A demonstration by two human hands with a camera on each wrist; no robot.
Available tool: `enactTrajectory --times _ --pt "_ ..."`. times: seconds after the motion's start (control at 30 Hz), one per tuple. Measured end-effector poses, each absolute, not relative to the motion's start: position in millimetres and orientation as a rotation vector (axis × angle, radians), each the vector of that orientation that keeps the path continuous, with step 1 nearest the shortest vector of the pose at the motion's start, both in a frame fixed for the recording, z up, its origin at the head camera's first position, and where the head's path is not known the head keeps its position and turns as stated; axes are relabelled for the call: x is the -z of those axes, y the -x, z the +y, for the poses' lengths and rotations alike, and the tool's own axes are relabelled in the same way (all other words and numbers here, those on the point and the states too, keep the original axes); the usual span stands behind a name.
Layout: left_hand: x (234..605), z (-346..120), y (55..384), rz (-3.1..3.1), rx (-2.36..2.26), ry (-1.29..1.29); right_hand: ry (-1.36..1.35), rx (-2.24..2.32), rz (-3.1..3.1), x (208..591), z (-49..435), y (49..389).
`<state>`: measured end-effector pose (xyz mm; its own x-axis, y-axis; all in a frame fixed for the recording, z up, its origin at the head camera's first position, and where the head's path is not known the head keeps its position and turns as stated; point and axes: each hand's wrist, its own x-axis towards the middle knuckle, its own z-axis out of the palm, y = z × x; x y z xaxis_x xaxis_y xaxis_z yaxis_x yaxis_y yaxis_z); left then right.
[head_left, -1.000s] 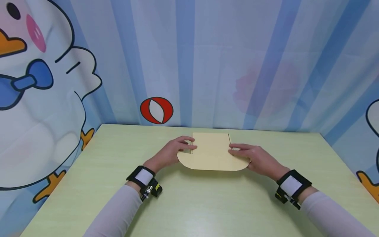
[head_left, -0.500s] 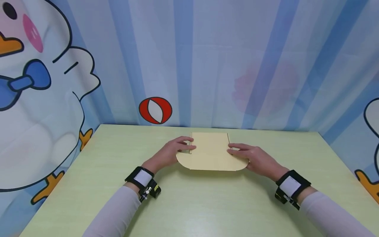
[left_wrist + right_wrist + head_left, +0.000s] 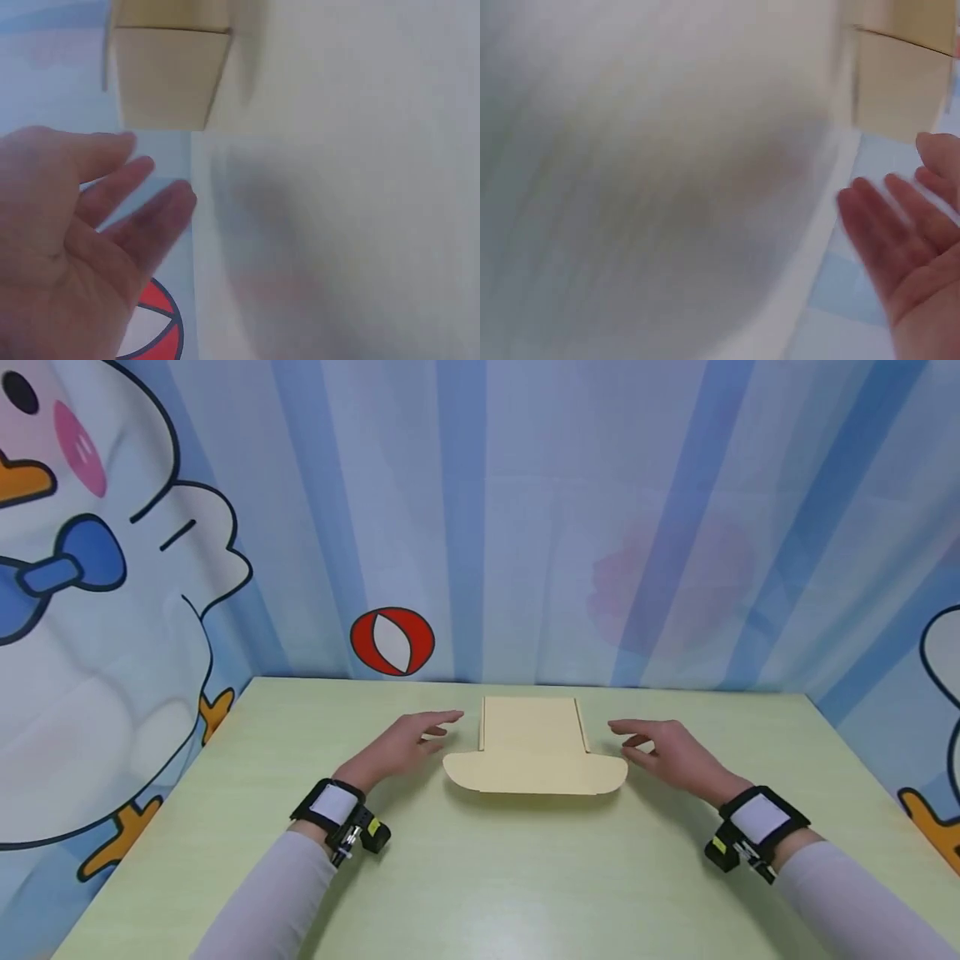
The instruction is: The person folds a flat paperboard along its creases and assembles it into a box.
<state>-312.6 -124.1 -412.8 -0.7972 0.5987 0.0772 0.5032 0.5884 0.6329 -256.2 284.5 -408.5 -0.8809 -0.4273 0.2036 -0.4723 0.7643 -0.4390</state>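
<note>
A cream cardboard box [image 3: 532, 727] stands near the back of the table, its wide flap with rounded corners pointing toward the person. My left hand [image 3: 401, 745] hovers a short way to its left, fingers loosely bent and holding nothing. On the opposite side, my right hand [image 3: 678, 756] is likewise apart from the box, with relaxed fingers. The left wrist view shows one side wall of the cardboard box [image 3: 169, 79] beyond the thumb. In the right wrist view another side of the box [image 3: 900, 82] appears at the upper right, somewhat blurred.
The pale green table [image 3: 517, 877] runs back to a blue striped curtain [image 3: 517, 527] printed with a duck and a red ball. Each wrist wears a black strap with a small camera, the left strap [image 3: 333, 802] and the right strap [image 3: 761, 818].
Both hands have let go of the cardboard box and moved outward, left hand to the left, right hand to the right. The front flap now sits lower, while the box stays in place.
</note>
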Motion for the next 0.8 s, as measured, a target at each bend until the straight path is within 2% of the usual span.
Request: enactTrajectory --times 0.23,0.47,0.8 --pt "405.6 -107.0 320.5 2.448 -1.227 -0.721 -0.533 -1.565 -2.934 410.5 276.7 271.0" --pt "415.0 -87.8 322.3 2.279 -1.368 -0.592 -0.462 -1.784 -2.915 417.4 259.3 276.3" --pt "408.5 -94.6 315.1 2.211 -1.472 -0.475 -0.38 -2.045 -2.836 413.1 248.8 276.9"
